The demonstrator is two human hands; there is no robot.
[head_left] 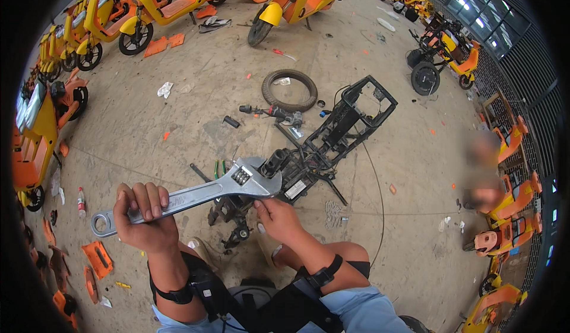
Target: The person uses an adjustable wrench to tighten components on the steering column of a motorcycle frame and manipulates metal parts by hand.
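Note:
My left hand is wrapped round the handle of a big silver adjustable wrench, near its holed end. The wrench's head lies at the black tube on the near end of a stripped scooter frame; I cannot tell how tightly its jaws fit. Just below the jaws, my right hand is closed, thumb and fingers together, at the frame's near end. What these fingers hold is hidden. A dark fork-like part sits below the wrench, between my feet.
Beyond the frame lie a black tyre and a handlebar assembly. A cable curves over the floor at right, near a chain. Yellow scooters stand along the left and back. Orange panels and a bottle lie left.

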